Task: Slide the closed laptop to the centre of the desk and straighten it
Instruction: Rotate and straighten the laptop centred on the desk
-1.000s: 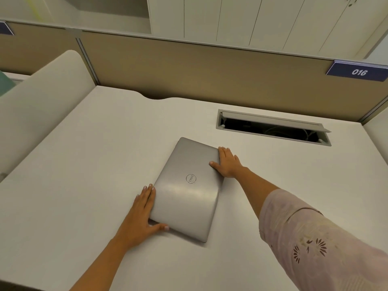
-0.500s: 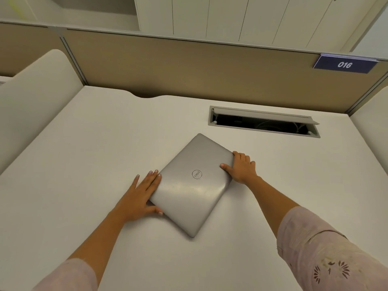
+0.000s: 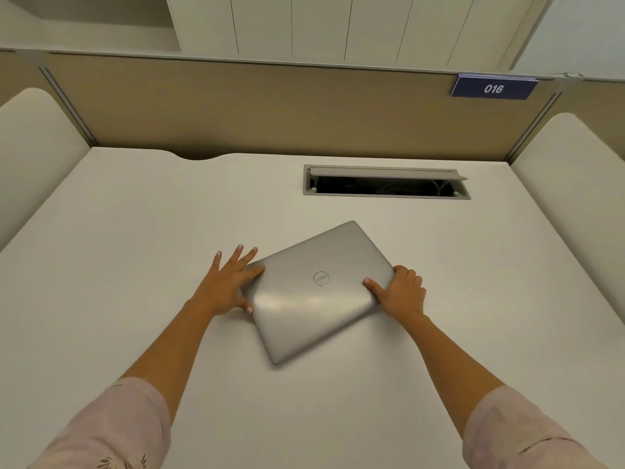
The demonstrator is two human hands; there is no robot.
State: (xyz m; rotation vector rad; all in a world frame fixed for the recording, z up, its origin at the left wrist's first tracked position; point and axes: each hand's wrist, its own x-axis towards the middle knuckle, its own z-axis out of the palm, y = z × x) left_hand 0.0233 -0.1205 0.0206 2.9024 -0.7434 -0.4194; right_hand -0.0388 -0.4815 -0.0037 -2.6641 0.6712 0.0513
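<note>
A closed silver laptop [image 3: 314, 299] with a round logo lies flat on the white desk [image 3: 135, 258], near the middle, turned at an angle so one corner points toward me. My left hand [image 3: 230, 282] lies flat against its left edge, fingers spread, thumb at the near-left side. My right hand [image 3: 402, 292] grips the right corner, thumb on the lid and fingers curled around the edge.
An open cable slot [image 3: 385, 184] is cut into the desk behind the laptop. A tan partition [image 3: 270, 110] with a blue "016" label [image 3: 493, 88] closes the back. Pale rounded side panels stand at the left [image 3: 33, 157] and right [image 3: 575, 184].
The laptop has rotated clockwise under both hands and now lies wider across the desk. My view has shifted so the laptop sits more centrally between my arms.
</note>
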